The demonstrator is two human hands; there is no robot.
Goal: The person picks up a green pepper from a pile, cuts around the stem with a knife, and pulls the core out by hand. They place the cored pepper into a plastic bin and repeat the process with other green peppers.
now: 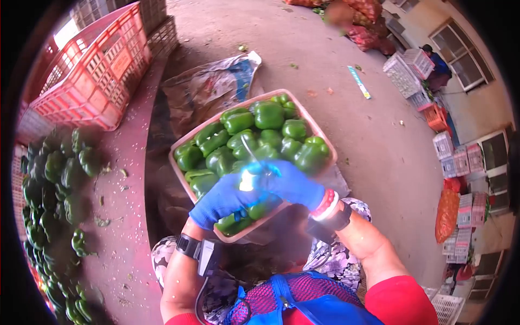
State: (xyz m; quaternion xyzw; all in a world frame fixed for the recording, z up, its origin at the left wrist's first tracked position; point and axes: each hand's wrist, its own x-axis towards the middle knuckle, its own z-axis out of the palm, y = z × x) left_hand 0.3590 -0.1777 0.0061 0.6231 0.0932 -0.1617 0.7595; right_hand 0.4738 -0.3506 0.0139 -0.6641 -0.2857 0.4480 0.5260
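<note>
A pink plastic crate point(323, 130) in front of me is heaped with green bell peppers point(269, 115). Over its near half my two blue-gloved hands come together. My left hand point(223, 199) is closed, with a bright white patch at its fingertips, and I cannot tell what it grips. Beside it, my right hand point(295, 185) has its fingers curled around a thin, pale, blade-like tool point(248, 147) that points away from me across the peppers. More peppers show below the hands, by the crate's near edge.
Loose green peppers point(54, 168) lie piled on the ledge point(116, 216) at left. Behind them stands a large pink slatted crate point(100, 76). A crumpled sack point(208, 86) lies beyond my crate. At right are stacked crates point(402, 75), an orange mesh sack point(447, 215) and a person point(437, 69).
</note>
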